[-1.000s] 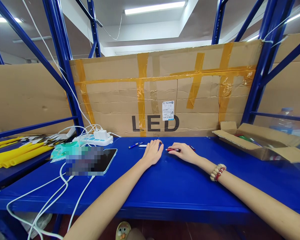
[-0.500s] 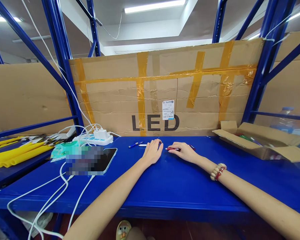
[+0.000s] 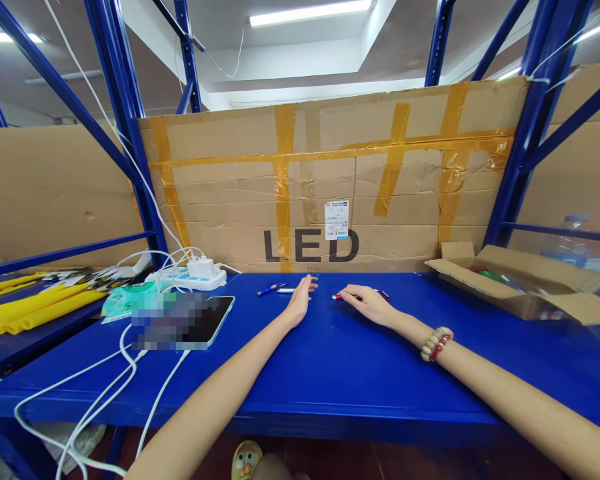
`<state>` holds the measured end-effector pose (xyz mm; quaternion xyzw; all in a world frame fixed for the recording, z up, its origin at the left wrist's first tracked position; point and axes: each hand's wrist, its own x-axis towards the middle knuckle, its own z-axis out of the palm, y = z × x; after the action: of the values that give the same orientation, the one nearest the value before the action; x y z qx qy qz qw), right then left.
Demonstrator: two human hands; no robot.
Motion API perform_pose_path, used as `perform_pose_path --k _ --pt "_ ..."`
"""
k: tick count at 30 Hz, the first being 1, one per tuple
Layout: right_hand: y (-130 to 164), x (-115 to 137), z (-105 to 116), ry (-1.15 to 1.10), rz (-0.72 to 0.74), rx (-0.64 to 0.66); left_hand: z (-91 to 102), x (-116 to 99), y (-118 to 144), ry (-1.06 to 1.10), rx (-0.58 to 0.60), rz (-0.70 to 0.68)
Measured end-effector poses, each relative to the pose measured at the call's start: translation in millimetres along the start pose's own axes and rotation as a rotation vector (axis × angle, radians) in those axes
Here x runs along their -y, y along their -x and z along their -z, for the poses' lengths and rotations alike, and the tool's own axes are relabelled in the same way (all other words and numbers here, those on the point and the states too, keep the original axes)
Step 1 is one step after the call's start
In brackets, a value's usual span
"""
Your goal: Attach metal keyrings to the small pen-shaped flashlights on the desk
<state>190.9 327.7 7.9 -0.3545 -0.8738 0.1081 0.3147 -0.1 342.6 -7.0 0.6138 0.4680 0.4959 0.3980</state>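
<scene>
From the head camera, we see both bare forearms stretched out over the blue table [image 3: 330, 373]. Our left hand [image 3: 300, 300] stands on its edge near the middle of the surface, fingers straight and held loosely apart — its grip is spread and pinches nothing. Just past its fingertips, at about ten o'clock, lies a white pen [image 3: 286, 291], and a little further the same way a blue pen [image 3: 270, 289]; neither is touched, as far as we can tell.

Our right hand [image 3: 367, 303] rests palm down just to the three o'clock side of the left, the two hands near but apart. Its fingers lie over a red pen [image 3: 338, 297], whose end sticks out beyond the fingertips toward nine o'clock; whether the grip is truly pinching the pen or only lying on it we cannot tell. A bead bracelet [image 3: 434, 343] circles that wrist.

At nine o'clock from the hands a tablet [image 3: 215, 317] lies flat, with white cables [image 3: 105, 387] trailing off the table's near edge, and a white power strip [image 3: 190, 277] sits behind it. At three o'clock an open cardboard box [image 3: 525, 287] rests on the table. At twelve o'clock a taped cardboard sheet [image 3: 405, 180] marked LED stands upright against the blue rack — yellow tubes [image 3: 30, 310] lie on the shelf far to nine o'clock.
</scene>
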Motion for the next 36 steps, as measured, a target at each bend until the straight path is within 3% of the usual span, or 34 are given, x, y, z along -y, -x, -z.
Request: perform_pose_path --k 36 --pt "-1.7 -1.1 2.4 0.017 0.041 -0.019 -2.2 3.3 -1.5 -0.024 -0.020 -0.003"
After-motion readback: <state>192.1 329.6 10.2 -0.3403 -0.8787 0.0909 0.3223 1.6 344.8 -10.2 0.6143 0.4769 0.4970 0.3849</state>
